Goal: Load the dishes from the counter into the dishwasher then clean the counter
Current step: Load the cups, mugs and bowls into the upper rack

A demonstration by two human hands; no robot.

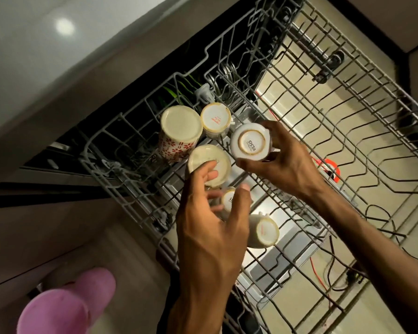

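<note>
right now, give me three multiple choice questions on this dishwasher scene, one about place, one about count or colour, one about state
1. Where does the cup with red flowers stand?
A. at the far left of the upper rack
B. on the floor
C. in the right hand

2. How many upturned cups show in all?
A. two
B. six
C. nine

3. What is the right hand doing?
A. hanging idle
B. holding the upturned cup marked SISLA in its grip
C. wiping a counter

Answers:
1 A, the flowered cup sits base up at the rack's left end.
2 B, six pale bases can be counted, one partly hidden behind the left hand.
3 B, thumb and fingers curl round that cup's sides.
</note>
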